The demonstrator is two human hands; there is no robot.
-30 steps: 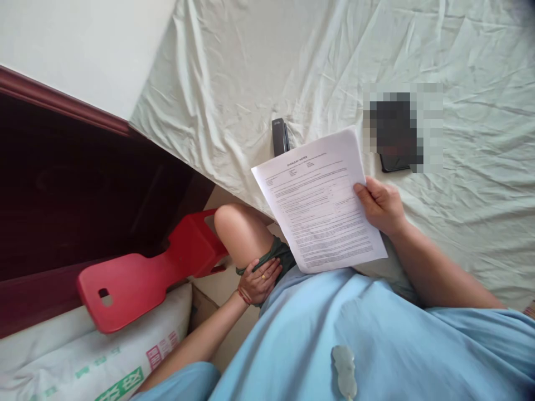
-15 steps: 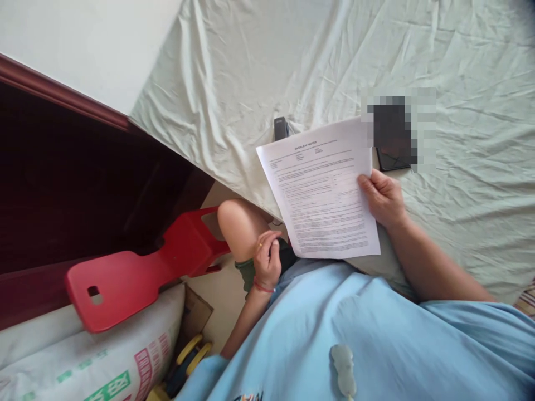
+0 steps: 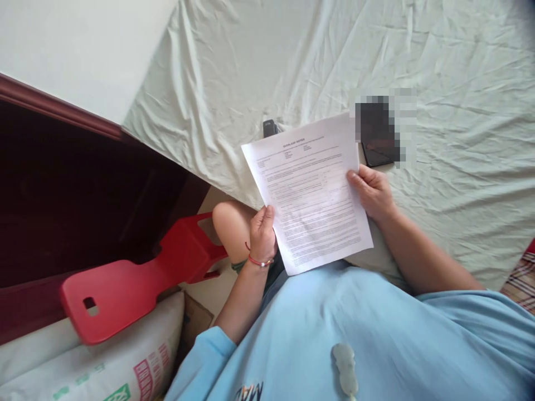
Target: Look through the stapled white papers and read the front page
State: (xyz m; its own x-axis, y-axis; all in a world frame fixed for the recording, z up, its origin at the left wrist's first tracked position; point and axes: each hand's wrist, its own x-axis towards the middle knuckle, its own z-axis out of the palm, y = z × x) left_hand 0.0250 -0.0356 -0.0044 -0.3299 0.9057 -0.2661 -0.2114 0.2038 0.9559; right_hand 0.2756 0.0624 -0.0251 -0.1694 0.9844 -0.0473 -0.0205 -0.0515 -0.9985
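Observation:
A printed sheet of paper (image 3: 311, 195) headed "Overleaf Notes" is held tilted above my lap and the edge of the bed. My right hand (image 3: 373, 191) grips its right edge, thumb on top and fingers behind. At the left edge, my left hand (image 3: 263, 231) pinches the paper with the thumb in front; its other fingers are mostly hidden. A red bracelet (image 3: 259, 262) circles my left wrist. Just beyond the right hand lies a dark phone-like device (image 3: 378, 161), partly blurred out. A small black object (image 3: 270, 128) sticks out behind the paper's top edge.
A pale green wrinkled sheet (image 3: 259, 61) covers the bed. On the left stands a small red plastic chair (image 3: 112, 295) beside a dark wooden panel (image 3: 75, 189). A white printed sack (image 3: 125, 351) lies below the chair. A plaid cloth (image 3: 520, 287) shows at the far right.
My left hand has moved up from my lap and taken hold of the paper's left edge. The right hand keeps its grip. The whole view has shifted slightly.

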